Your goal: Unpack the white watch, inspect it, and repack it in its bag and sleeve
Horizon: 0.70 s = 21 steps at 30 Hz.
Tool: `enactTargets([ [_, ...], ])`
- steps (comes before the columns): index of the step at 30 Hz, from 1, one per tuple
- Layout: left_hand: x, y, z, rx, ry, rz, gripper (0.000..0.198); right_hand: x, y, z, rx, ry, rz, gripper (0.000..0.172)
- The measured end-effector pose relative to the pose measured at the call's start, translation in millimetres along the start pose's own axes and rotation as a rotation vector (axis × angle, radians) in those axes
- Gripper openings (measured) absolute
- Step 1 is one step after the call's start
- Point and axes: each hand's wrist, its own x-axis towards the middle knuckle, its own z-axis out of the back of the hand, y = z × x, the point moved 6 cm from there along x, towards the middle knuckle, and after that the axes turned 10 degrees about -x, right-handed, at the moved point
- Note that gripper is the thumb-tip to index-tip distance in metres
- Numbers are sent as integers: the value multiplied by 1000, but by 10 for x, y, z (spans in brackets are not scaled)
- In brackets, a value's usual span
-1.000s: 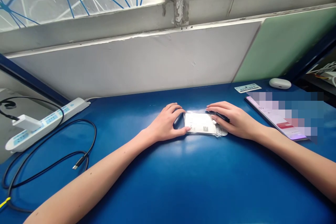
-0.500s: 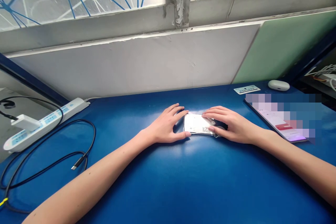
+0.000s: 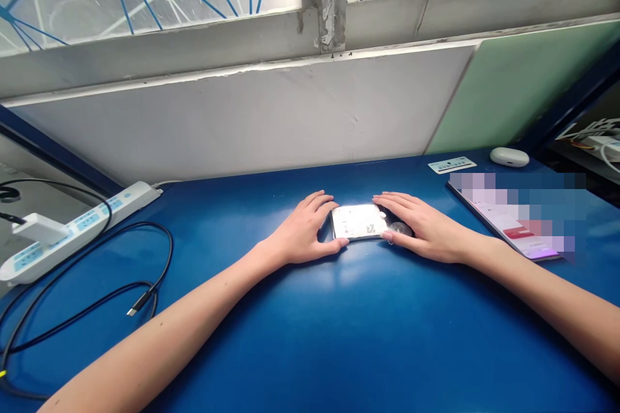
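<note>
A small flat rectangular thing with a bright white, printed-looking top and a dark edge (image 3: 356,221) lies on the blue table (image 3: 310,335) between my hands. Glare washes out its face, so its kind is unclear. My left hand (image 3: 305,229) holds its left end, thumb at the front corner and fingertips at the back one. On the other side, my right hand (image 3: 431,226) has its thumb at the front right corner and its fingers at the back right. A dark rounded piece (image 3: 401,228) shows between right thumb and fingers; whether it joins the flat thing, I cannot tell.
At right lie a phone-like device with a lit, partly pixelated screen (image 3: 518,232), a card (image 3: 452,165) and a white earbud case (image 3: 509,157). A power strip (image 3: 87,222) with a white charger (image 3: 43,230) and a looped black cable (image 3: 167,251) occupies the left. A wall panel (image 3: 242,122) borders the back.
My right fingertips have moved from the flat thing's top to its back right edge, showing more of the dark rounded piece. The flat thing has shifted slightly back. The view has turned slightly right.
</note>
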Motion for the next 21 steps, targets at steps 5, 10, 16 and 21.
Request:
enactTargets([
  [5, 1, 7, -12, 23, 3, -5, 75, 8, -41, -29, -1, 28, -40, 63],
  [10, 5, -2, -4, 29, 5, -6, 76, 17, -47, -21, -16, 49, -61, 68],
  [16, 5, -13, 4, 33, 8, 11, 76, 16, -38, -15, -42, 81, -44, 71],
  [21, -1, 1, 2, 25, 10, 17, 75, 4, -46, -21, -61, 92, -34, 72],
])
